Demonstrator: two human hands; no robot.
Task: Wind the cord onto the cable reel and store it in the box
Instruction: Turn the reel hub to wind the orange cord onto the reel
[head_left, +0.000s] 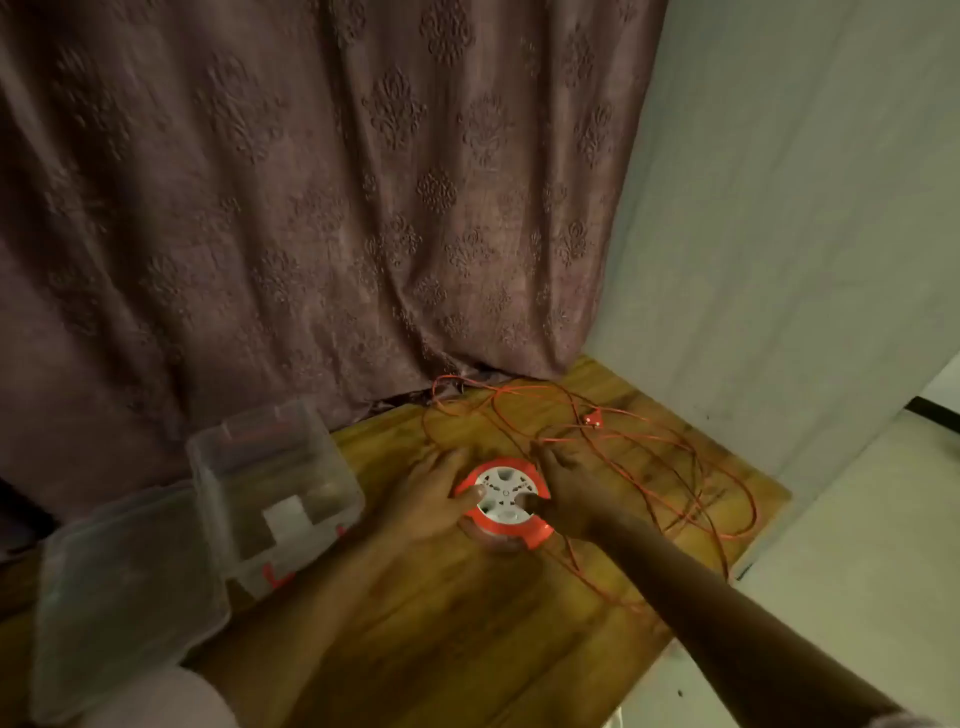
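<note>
A round cable reel (503, 500) with a white hub and orange rim lies flat on the wooden table (447, 623). My left hand (434, 496) grips its left side, thumb on the white face. From the right, my right hand (569, 491) holds the reel's other edge, fingers curled around the rim. A thin orange cord (675, 467) lies in loose loops across the table behind and right of the reel, its small plug (593, 419) near the back. A clear plastic box (275, 483) stands open to the left.
The box's clear lid (124, 597) lies at the table's left front. A patterned mauve curtain (311, 208) hangs behind the table. A pale wall (779, 208) rises on the right, close to the table's right edge.
</note>
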